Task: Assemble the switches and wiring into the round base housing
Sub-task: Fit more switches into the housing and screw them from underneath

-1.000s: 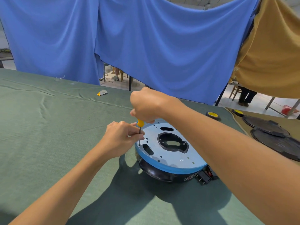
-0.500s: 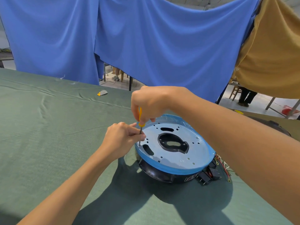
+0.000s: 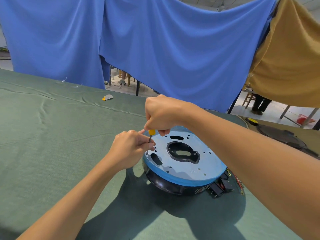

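Where the desk (image 3: 43, 135) runs off to the left: green cloth, creased; a small grey-and-yellow scrap (image 3: 107, 97) lies near the far edge.
Left hand (image 3: 129, 149): fingers curled, pinching the screwdriver (image 3: 150, 140) low on its metal shaft, just beside the left rim of the round base housing (image 3: 166, 185).
Screwdriver: near upright, yellow handle on top, tip touching the plate (image 3: 206, 161) close to its left edge.
Right hand (image 3: 161, 113): above the left, fist wrapped round the yellow handle.
Round base housing: black, on the desk at centre; the silver plate with blue edging covers its top.
Switches (image 3: 220, 188): black, on the cloth against the housing's near-right side.
Wiring (image 3: 238, 181): red leads just right of the switches.
Discs (image 3: 284, 137): dark, far right, partly hidden.
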Demonstrator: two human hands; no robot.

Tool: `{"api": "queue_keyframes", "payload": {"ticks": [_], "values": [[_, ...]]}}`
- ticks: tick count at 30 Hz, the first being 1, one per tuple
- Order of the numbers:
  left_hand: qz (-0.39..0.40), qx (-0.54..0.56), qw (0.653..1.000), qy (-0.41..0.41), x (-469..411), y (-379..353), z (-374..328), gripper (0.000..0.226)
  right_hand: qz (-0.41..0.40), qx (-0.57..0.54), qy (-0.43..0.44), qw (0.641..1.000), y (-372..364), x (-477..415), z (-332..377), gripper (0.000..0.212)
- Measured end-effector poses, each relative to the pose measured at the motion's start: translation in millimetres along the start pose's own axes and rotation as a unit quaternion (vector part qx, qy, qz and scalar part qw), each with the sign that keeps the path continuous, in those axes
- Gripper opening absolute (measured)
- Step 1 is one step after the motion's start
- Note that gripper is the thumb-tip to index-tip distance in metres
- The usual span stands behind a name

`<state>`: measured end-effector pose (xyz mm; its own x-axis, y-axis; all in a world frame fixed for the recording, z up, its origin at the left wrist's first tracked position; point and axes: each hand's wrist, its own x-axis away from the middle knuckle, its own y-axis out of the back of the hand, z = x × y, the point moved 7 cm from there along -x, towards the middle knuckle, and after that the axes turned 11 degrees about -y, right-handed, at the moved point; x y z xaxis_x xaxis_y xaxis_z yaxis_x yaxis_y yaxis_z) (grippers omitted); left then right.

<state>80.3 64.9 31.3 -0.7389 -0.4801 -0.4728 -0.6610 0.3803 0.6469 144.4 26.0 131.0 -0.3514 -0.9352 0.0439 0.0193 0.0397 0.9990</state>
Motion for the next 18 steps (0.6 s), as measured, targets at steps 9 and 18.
{"api": "queue_keyframes", "payload": {"ticks": [9,18], "values": [[0.030,-0.021,0.999,-0.004,-0.3,-0.9,0.2,0.018,0.055,0.025,-0.038,0.997,-1.5,-4.9,5.8,0.035],[0.017,0.002,1.000,-0.012,0.6,1.2,0.0,0.018,0.012,0.156,0.083,0.984,13.5,6.8,24.3,0.008]]}}
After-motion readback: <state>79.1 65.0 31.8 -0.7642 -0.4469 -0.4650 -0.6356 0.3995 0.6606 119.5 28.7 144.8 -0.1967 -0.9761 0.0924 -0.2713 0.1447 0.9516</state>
